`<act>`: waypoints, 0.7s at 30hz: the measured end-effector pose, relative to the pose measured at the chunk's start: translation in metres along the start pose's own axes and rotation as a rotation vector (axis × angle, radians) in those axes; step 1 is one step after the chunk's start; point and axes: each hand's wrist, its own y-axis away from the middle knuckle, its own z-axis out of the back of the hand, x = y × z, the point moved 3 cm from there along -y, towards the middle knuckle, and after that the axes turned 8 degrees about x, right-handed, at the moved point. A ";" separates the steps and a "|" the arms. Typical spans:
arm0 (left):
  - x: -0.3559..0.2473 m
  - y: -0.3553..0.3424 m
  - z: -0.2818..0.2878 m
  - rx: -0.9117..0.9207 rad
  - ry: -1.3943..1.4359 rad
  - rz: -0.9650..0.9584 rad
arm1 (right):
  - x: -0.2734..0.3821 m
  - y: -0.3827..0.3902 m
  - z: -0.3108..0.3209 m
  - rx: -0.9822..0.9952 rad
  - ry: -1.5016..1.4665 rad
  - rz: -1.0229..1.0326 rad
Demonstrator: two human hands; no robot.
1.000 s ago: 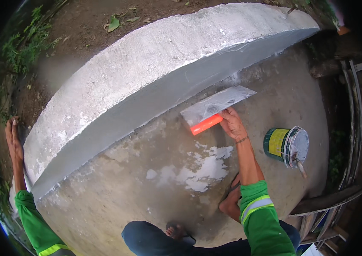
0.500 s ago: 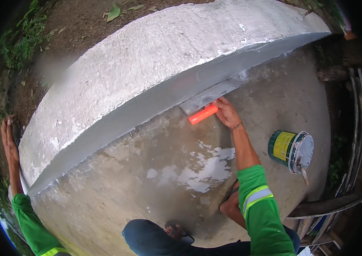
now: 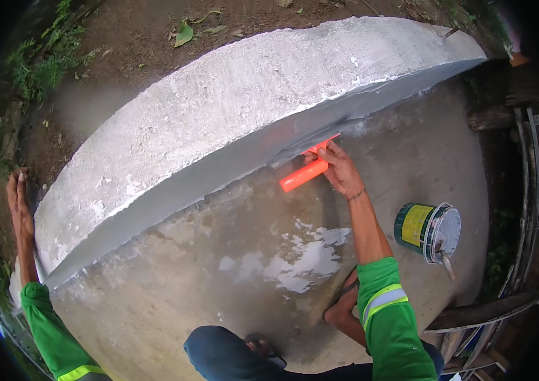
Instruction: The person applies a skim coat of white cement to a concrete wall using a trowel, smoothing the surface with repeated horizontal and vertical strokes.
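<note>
My right hand [image 3: 342,168] grips the orange handle [image 3: 301,174] of a flat plastering trowel, whose grey blade [image 3: 282,155] lies tilted against the smooth grey inner face [image 3: 174,190] of a curved, whitened concrete wall [image 3: 244,82], low along its base. My left hand [image 3: 19,197] is at the wall's left end on the dirt side, fingers stretched out with nothing in them; whether it rests on the ground or the edge I cannot tell. Right of my right arm, a green bucket [image 3: 414,225] with a yellow label and a tool handle [image 3: 448,265] sticking out sits on the concrete floor [image 3: 174,279].
Dirt with leaves [image 3: 184,35] and green plants [image 3: 41,57] lies beyond the wall. Weathered planks and timber [image 3: 523,190] line the right edge of the concrete. My knee [image 3: 218,352] and sandalled feet are below, near white patches [image 3: 301,260] on the floor.
My right hand has moved up toward the wall, and the trowel blade has tilted from lying flatter to against the inner face, showing more orange handle. My left hand stays at the far left.
</note>
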 end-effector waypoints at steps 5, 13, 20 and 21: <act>-0.003 -0.002 -0.001 0.006 0.033 0.055 | 0.053 0.017 -0.042 0.030 0.070 0.081; -0.021 0.002 -0.006 -0.051 -0.012 0.022 | 0.168 0.054 -0.118 0.045 0.254 0.201; -0.018 0.002 0.002 -0.067 -0.067 0.015 | 0.208 0.101 -0.134 0.051 0.103 0.471; -0.016 0.001 0.000 -0.064 -0.063 0.015 | 0.198 0.109 -0.120 0.130 0.103 0.445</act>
